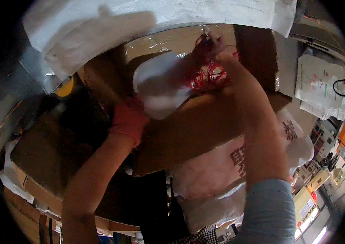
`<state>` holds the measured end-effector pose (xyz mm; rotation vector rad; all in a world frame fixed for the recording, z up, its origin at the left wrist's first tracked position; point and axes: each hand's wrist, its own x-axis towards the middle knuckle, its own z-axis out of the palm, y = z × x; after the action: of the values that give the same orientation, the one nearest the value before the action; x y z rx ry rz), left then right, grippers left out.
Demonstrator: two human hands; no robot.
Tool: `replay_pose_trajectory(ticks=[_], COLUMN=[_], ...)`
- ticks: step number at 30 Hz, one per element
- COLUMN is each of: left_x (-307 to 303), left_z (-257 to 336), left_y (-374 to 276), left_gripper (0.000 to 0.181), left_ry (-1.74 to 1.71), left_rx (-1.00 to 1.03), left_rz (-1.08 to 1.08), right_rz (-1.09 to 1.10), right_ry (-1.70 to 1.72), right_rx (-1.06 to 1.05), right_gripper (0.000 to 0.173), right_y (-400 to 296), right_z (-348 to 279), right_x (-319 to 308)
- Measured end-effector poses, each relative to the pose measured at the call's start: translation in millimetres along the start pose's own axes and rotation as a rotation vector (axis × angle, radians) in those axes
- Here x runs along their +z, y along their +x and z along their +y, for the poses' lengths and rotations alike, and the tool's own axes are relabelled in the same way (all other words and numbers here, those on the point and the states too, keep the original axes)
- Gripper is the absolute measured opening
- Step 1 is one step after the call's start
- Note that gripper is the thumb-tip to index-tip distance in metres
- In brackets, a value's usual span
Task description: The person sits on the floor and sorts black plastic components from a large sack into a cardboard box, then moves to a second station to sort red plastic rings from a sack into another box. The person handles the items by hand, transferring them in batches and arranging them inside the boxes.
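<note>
My right hand [221, 50], blurred by motion, reaches into an open cardboard box [190, 134] and grips a bundle of thin red strands [210, 74], with loops sticking out around the fingers. What the strands are made of is unclear. Left of the bundle lies a smooth, whitish, blurred piece [157, 85] that looks like plastic; whether it is joined to the bundle cannot be told. My left hand [129, 120], in a red-pink glove, is at the near left side of the box, beside the whitish piece. Blur and shadow hide its fingers.
A white woven sack [190, 12] hangs over the box's far side. Pinkish-white sacks with printing [209, 170] lie below the flap on the right. Printed white bags [320, 82] and a black cable [341, 80] are at far right. Another cardboard surface [41, 161] spreads at left.
</note>
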<state>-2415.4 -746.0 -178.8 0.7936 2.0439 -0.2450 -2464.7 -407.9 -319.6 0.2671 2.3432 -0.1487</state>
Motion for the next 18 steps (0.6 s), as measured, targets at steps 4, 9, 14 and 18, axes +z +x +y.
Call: replay_pose_trajectory(ticks=[4, 9, 14, 18], left_x=[-17.8, 44.3, 74.6, 84.6], left_z=[6.7, -5.1, -15.1, -14.8], left_y=[1.3, 28.1, 42.0, 62.9], left_gripper=[0.038, 0.040, 0.064, 0.067], left_ry=[-0.006, -0.435, -1.281, -1.073], left_rx=[0.079, 0.175, 0.217, 0.241], left_rz=[0.307, 0.623, 0.514, 0.439], right_rz=[-0.291, -0.036, -0.013, -0.061], right_ry=[-0.049, 0.231, 0.339, 0.245], right_rx=[-0.068, 0.113, 0.271, 0.338], right_gripper=[0.075, 0.079, 0.082, 0.084], right_y=[-68.1, -105.0, -56.7, -53.6], right_z=[14.1, 3.7, 48.1, 35.5], right_x=[16.1, -56.1, 1.4, 42.4])
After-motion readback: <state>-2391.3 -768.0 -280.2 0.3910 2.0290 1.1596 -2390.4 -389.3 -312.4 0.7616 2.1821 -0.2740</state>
